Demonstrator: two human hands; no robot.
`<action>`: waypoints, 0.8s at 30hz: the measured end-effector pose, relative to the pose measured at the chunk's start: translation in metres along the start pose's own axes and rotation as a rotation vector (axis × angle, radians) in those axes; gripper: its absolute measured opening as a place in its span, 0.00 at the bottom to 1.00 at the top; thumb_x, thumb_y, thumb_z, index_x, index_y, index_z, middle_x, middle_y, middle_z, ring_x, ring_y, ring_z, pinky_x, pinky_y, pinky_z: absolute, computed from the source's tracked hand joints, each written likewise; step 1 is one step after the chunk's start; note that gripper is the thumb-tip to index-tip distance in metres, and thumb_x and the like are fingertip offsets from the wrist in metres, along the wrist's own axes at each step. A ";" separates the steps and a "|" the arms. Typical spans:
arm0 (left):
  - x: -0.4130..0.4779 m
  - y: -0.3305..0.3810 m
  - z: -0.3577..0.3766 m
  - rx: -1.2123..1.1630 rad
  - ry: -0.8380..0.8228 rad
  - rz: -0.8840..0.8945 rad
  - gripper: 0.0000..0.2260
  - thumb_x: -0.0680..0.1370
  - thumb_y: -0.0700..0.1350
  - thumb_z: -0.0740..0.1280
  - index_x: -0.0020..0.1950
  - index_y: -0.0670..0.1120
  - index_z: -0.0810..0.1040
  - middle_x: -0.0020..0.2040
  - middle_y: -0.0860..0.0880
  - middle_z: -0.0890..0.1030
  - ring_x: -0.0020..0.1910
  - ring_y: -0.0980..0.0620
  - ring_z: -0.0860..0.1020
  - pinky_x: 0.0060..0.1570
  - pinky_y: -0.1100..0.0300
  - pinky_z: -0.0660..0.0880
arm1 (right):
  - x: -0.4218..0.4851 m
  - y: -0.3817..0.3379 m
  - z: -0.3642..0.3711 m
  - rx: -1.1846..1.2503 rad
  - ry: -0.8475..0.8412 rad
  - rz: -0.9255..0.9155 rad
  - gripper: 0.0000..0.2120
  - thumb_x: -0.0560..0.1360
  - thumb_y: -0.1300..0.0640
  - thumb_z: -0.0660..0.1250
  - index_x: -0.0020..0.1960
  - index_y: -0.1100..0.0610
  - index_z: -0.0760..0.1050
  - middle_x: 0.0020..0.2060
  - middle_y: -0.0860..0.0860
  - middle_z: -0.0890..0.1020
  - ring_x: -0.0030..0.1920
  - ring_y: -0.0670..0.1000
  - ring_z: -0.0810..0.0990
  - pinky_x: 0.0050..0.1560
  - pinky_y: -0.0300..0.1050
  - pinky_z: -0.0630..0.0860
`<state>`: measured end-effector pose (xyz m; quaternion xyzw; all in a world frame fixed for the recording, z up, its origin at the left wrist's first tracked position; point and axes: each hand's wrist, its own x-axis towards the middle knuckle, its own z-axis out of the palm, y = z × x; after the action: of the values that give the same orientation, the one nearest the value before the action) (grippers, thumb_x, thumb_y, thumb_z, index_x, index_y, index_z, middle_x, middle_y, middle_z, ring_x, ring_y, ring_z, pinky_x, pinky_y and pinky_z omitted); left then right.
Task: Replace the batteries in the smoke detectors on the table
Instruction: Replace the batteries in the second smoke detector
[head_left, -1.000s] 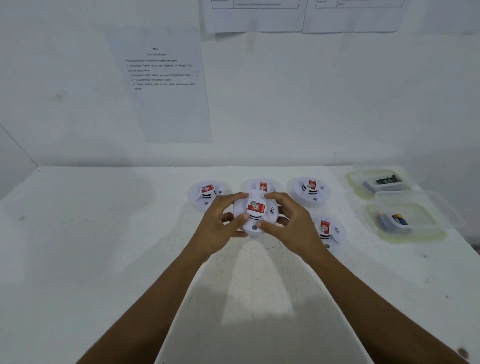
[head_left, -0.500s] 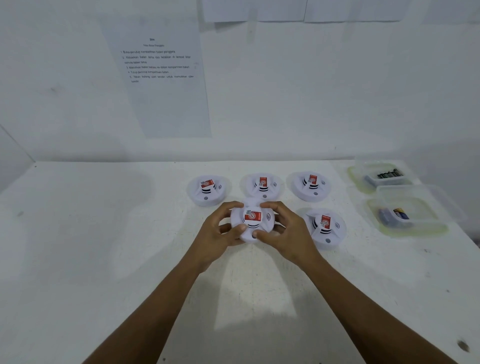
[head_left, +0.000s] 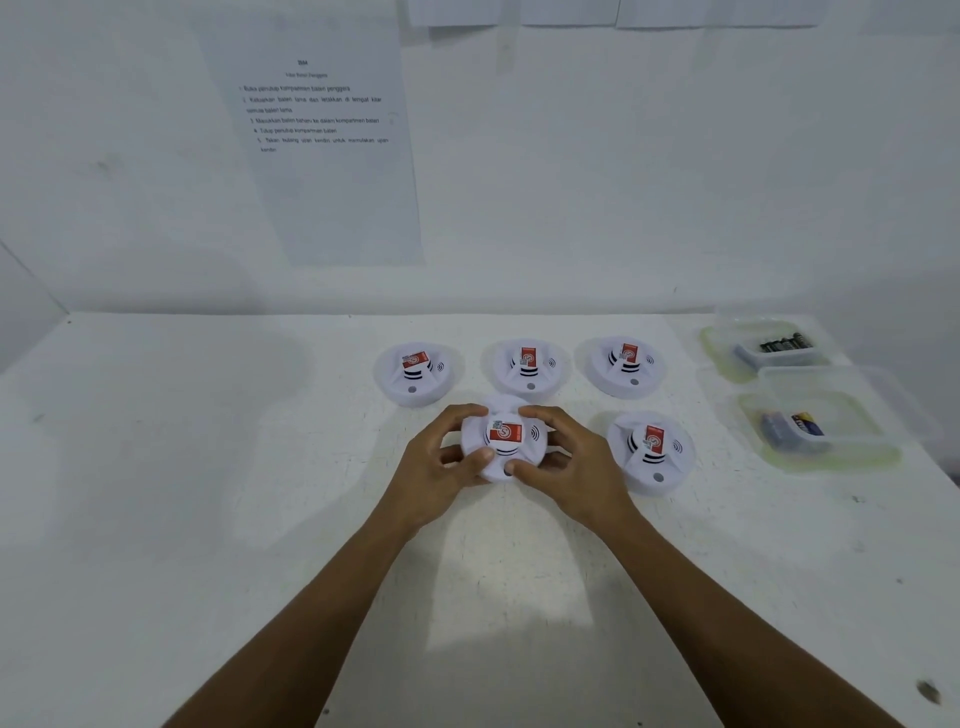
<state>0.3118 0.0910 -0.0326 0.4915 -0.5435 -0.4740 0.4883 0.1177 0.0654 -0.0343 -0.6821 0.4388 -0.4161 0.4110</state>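
Both hands are gripping the centre smoke detector (head_left: 506, 441): the left hand (head_left: 441, 467) is curling its fingers round the left rim, the right hand (head_left: 571, 467) round the right rim, with both thumbs pressing on the near edge. The unit is sitting in front of the back row, on or just above the table (head_left: 208, 467); which of the two cannot be told. A twist applied with a loose hold is risking a slip of the smooth housing into the neighbouring detector (head_left: 652, 452) just beside the right hand, or into the middle back-row detector (head_left: 527, 366) just behind the fingertips. Open room is lying toward the operator and to the left. The far container (head_left: 709, 338) and near container (head_left: 841, 461) are standing close to the right table edge, so a rightward sweep is risking pushing them off.
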 end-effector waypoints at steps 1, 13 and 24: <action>0.001 -0.001 0.000 0.012 -0.002 0.006 0.19 0.74 0.43 0.71 0.64 0.49 0.73 0.60 0.50 0.79 0.56 0.49 0.81 0.47 0.55 0.81 | -0.001 0.001 0.001 0.005 0.005 0.003 0.26 0.67 0.59 0.79 0.63 0.50 0.75 0.56 0.47 0.82 0.56 0.46 0.81 0.52 0.46 0.82; 0.005 -0.013 -0.004 0.048 -0.003 0.021 0.21 0.74 0.44 0.72 0.66 0.45 0.73 0.61 0.47 0.79 0.57 0.45 0.81 0.50 0.43 0.81 | 0.000 0.012 0.005 0.014 0.003 -0.009 0.27 0.68 0.58 0.78 0.65 0.53 0.74 0.59 0.48 0.81 0.58 0.46 0.80 0.55 0.44 0.81; -0.001 -0.015 -0.002 0.144 0.033 0.110 0.19 0.75 0.46 0.71 0.65 0.48 0.74 0.59 0.50 0.81 0.57 0.53 0.80 0.53 0.59 0.80 | -0.003 0.015 0.004 0.053 -0.015 -0.022 0.25 0.70 0.58 0.76 0.65 0.50 0.74 0.59 0.47 0.81 0.58 0.44 0.81 0.54 0.39 0.80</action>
<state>0.3147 0.0914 -0.0473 0.5027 -0.5942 -0.3979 0.4857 0.1169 0.0649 -0.0505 -0.6789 0.4170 -0.4269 0.4278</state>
